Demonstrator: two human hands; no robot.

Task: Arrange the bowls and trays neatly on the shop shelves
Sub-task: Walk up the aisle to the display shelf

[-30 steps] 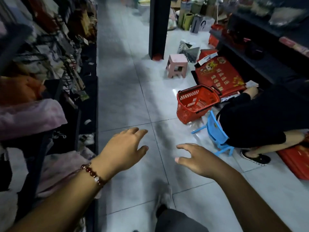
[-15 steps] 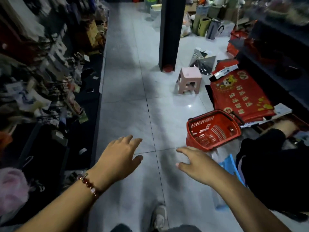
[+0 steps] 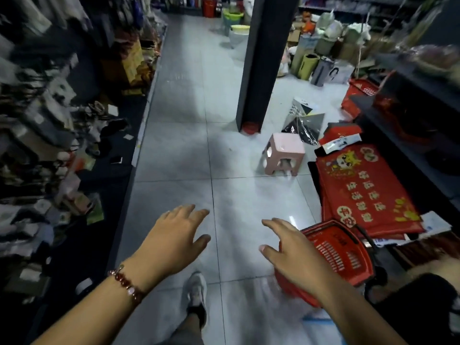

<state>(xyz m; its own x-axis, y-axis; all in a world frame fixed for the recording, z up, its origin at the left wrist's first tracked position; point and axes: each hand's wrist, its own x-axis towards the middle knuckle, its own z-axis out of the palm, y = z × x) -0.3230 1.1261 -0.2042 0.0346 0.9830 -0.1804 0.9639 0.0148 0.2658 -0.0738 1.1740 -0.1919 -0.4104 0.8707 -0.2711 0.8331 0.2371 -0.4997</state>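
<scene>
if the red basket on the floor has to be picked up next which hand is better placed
Right, probably. The right hand is open and hangs directly over the red basket at the aisle's right side; the left hand, also open and empty, hangs over bare floor tiles further away.

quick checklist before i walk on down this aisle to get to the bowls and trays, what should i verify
1. Hands free to pick up stock: ok. The left hand and right hand are both open and hold nothing.
2. Tiled floor straight ahead: ok. The grey tiles show nothing lying on them.
3. Right side clearance: not ok. The red plastic shopping basket sits by the right hand, with the small pink plastic stool farther on.
4. Black square pillar: ok, it stands right of the walking line.
5. Bowls and trays located: cannot tell; the shelves are blurred.
</scene>
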